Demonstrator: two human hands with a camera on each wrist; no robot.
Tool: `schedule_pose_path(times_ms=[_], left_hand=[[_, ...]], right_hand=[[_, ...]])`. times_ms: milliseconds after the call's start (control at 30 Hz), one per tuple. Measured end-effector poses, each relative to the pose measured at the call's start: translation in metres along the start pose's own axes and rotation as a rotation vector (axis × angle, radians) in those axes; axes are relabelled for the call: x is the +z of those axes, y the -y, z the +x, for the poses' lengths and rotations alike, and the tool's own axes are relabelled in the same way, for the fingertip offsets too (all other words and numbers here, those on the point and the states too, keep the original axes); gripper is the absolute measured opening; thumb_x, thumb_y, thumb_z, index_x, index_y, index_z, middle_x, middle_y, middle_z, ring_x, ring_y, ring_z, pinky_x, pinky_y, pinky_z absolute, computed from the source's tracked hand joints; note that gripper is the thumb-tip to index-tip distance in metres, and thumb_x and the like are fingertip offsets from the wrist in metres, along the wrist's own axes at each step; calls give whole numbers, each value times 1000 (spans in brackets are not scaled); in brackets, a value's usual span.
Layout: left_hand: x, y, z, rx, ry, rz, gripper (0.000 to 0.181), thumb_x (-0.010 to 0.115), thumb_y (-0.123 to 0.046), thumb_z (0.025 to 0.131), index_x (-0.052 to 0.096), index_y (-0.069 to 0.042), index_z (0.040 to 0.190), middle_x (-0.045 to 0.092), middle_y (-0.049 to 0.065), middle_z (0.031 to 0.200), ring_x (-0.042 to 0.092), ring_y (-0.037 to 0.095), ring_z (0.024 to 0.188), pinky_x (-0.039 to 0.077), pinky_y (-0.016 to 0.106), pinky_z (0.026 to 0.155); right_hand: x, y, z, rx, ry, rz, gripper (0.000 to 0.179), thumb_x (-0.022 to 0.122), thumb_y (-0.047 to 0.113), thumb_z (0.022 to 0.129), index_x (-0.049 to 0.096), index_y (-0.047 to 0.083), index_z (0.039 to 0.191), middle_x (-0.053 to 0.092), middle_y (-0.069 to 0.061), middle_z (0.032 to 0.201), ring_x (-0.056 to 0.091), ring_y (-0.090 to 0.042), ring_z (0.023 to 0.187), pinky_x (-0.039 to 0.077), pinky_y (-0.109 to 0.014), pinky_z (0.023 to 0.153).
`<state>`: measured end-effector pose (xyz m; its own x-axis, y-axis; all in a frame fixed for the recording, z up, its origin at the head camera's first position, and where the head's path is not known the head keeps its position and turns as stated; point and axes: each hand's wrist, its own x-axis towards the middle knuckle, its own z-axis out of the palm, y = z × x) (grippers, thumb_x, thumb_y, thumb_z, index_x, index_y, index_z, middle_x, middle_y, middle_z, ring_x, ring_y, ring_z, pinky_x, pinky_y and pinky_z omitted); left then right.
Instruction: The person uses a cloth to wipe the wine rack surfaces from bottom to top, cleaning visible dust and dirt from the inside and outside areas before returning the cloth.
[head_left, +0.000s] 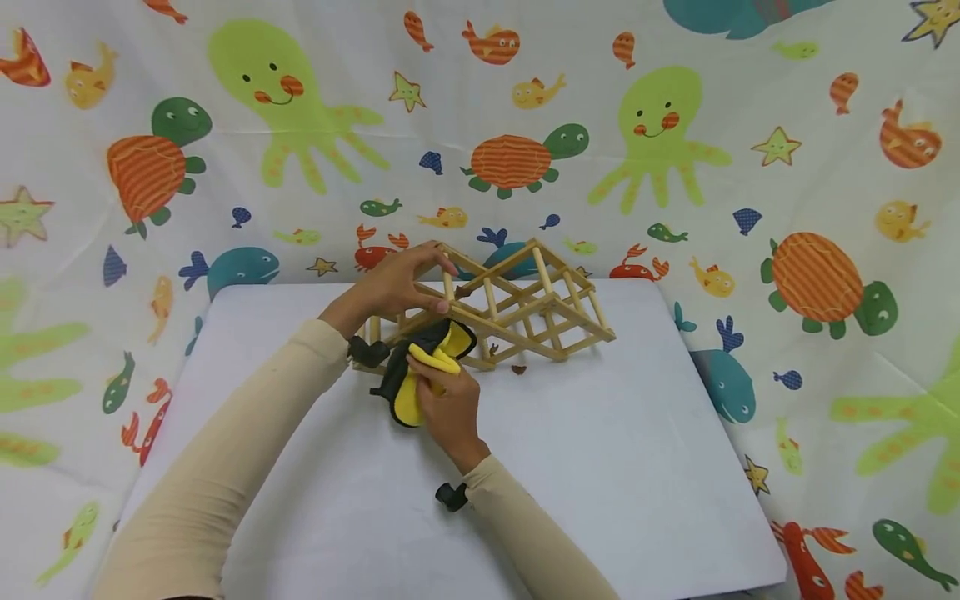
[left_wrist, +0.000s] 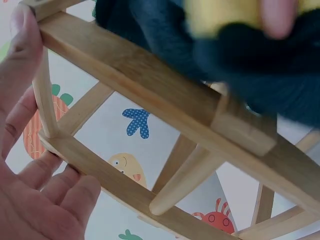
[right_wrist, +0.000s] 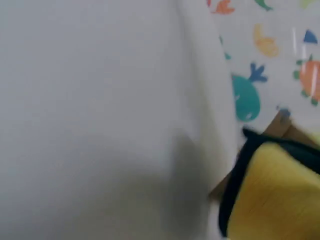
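A light wooden lattice rack (head_left: 542, 271) made of crossed slats and round dowels stands at the back of the white table. My left hand (head_left: 401, 283) grips its upper left part, and in the left wrist view the fingers (left_wrist: 82, 192) lie against a slat beside an upright dowel. My right hand (head_left: 452, 408) holds a bunched cloth (head_left: 407, 402), yellow on one side and dark on the other, against the rack's front left. In the right wrist view only the cloth (right_wrist: 275, 195) and a bit of the rack show; the right hand is out of sight there.
Small brown flakes (head_left: 518, 368) lie on the white tabletop (head_left: 637, 467) by the rack's base. Behind the table hangs a curtain (head_left: 450, 100) printed with sea animals. A small black camera (head_left: 452, 497) sits at the right wrist.
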<state>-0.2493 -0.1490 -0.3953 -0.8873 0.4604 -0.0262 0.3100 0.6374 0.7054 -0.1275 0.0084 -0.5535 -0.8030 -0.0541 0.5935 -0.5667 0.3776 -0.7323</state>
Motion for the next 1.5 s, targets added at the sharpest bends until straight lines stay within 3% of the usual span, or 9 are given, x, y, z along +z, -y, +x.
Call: schedule_pose_path(times_ms=[233, 367, 500, 667, 800, 900, 1067, 1333, 1500], left_hand=[[1, 0, -2, -18, 13, 5, 55, 90, -30, 86, 65, -21, 133, 24, 7, 178, 26, 38, 164, 30, 65, 128], [-2, -2, -3, 4, 13, 14, 55, 90, -31, 86, 65, -20, 133, 27, 7, 177, 27, 38, 163, 31, 65, 127], [-5, -1, -3, 15, 12, 21, 55, 91, -31, 86, 65, -20, 133, 30, 6, 176, 29, 39, 162, 32, 66, 126], [-4, 1, 1, 12, 6, 25, 55, 91, -32, 85, 65, -21, 133, 35, 5, 174, 30, 36, 163, 33, 65, 126], [-2, 0, 2, 22, 4, 17, 56, 91, -31, 86, 66, -19, 134, 35, 6, 174, 31, 36, 162, 33, 64, 127], [-2, 1, 1, 23, -3, 10, 55, 91, -29, 86, 66, -18, 134, 33, 7, 175, 31, 36, 162, 32, 63, 128], [-3, 2, 3, 22, 3, 17, 56, 91, -32, 85, 65, -19, 134, 36, 6, 173, 30, 36, 163, 33, 64, 127], [-5, 3, 3, 23, -1, 24, 54, 91, -33, 85, 66, -21, 132, 39, 2, 171, 31, 33, 162, 33, 63, 127], [-4, 1, 0, 13, 15, -1, 54, 90, -32, 86, 65, -21, 133, 33, 2, 175, 27, 32, 164, 31, 64, 128]], right_hand=[[-35, -44, -20, 439, -7, -73, 27, 77, 1, 89, 86, 20, 106, 83, 2, 110, 74, -22, 115, 61, -44, 100], [-58, -57, -25, 546, -38, -103, 29, 78, 4, 88, 86, 22, 110, 82, 4, 114, 72, -24, 123, 57, -50, 106], [-54, -38, -20, 392, -32, 0, 32, 80, 4, 89, 84, 23, 114, 81, 3, 120, 72, -22, 122, 60, -45, 104], [-18, 3, -7, 164, 26, 147, 33, 78, 4, 93, 82, 22, 120, 78, 2, 127, 72, -17, 118, 61, -34, 101], [9, 14, 2, 60, 46, 180, 32, 76, 7, 97, 80, 19, 125, 77, 0, 129, 73, -16, 116, 61, -34, 101], [21, 11, 3, 55, 73, 167, 31, 75, 8, 98, 79, 18, 126, 78, -1, 128, 74, -17, 114, 62, -34, 100], [29, 3, -10, 139, 134, -18, 34, 78, 5, 93, 81, 21, 123, 80, 2, 124, 74, -15, 110, 61, -31, 95], [55, 21, -3, -59, 244, 47, 22, 72, 14, 102, 82, 21, 120, 81, 3, 115, 73, -10, 100, 59, -21, 93], [70, 19, -3, -3, 267, -72, 21, 73, 17, 101, 83, 26, 117, 83, 8, 102, 70, -5, 85, 55, -14, 78]])
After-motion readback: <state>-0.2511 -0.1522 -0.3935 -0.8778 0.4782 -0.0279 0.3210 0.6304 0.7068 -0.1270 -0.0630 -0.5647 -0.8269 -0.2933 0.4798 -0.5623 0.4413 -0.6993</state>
